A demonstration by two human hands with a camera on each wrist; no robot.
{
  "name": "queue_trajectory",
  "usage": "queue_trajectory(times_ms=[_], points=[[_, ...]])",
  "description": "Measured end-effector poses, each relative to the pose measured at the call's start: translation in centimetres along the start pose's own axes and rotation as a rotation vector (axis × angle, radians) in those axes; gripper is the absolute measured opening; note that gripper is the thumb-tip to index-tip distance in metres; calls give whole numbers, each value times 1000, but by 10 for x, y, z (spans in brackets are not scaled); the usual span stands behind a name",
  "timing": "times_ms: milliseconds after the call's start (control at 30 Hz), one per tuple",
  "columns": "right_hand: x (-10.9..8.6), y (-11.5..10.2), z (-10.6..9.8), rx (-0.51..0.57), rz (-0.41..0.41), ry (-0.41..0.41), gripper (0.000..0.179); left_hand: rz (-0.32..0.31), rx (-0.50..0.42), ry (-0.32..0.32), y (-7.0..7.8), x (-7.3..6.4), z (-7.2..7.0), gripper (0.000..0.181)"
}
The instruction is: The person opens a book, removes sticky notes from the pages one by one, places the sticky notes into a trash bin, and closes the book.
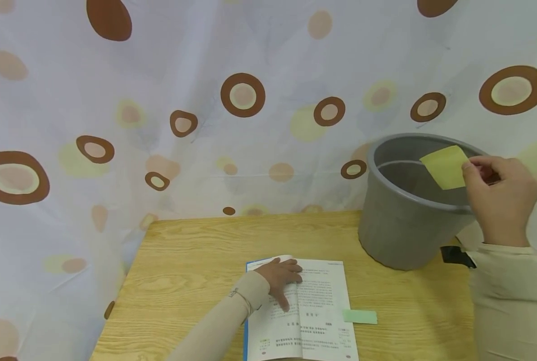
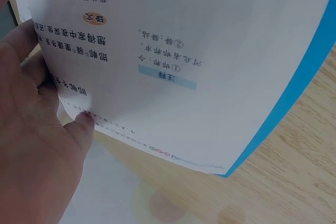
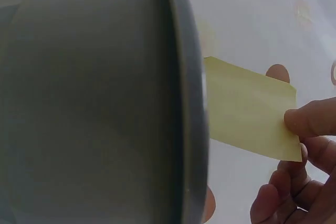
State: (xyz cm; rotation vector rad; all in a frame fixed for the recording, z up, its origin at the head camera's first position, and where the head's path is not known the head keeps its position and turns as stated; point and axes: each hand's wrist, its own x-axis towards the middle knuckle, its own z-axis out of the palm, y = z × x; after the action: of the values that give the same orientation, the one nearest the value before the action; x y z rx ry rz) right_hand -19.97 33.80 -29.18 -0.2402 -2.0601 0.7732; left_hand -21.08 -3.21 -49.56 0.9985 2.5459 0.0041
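Note:
Between thumb and fingers my right hand (image 1: 505, 193) pinches a yellow sticky note (image 1: 446, 168) by one edge, above the opening of a grey bucket (image 1: 403, 230). In the right wrist view the note (image 3: 252, 111) shows flat and plain, partly hidden behind the bucket's rim (image 3: 195, 98). My left hand (image 1: 281, 278) rests with spread fingers on the left page of an open book (image 1: 322, 291) with a blue cover. Seen from the left wrist, its printed page (image 2: 173, 87) bows upward beside the left hand (image 2: 42, 140).
A pale green sticky strip (image 1: 360, 316) juts from the book's right edge onto the wooden table (image 1: 196, 260). The bucket stands at the table's back right. Behind everything hangs a white curtain (image 1: 259, 45) patterned with brown and yellow spots.

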Motion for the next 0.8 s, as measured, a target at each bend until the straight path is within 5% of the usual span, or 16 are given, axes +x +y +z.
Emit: queue_trajectory(times_ms=[567,800], points=[[-2,15,8,-109,35,-152,33,7,9,2,0,3,1,81],[-9,11,2,-81,43,-130,32,10,6,0,-2,3,4,81]])
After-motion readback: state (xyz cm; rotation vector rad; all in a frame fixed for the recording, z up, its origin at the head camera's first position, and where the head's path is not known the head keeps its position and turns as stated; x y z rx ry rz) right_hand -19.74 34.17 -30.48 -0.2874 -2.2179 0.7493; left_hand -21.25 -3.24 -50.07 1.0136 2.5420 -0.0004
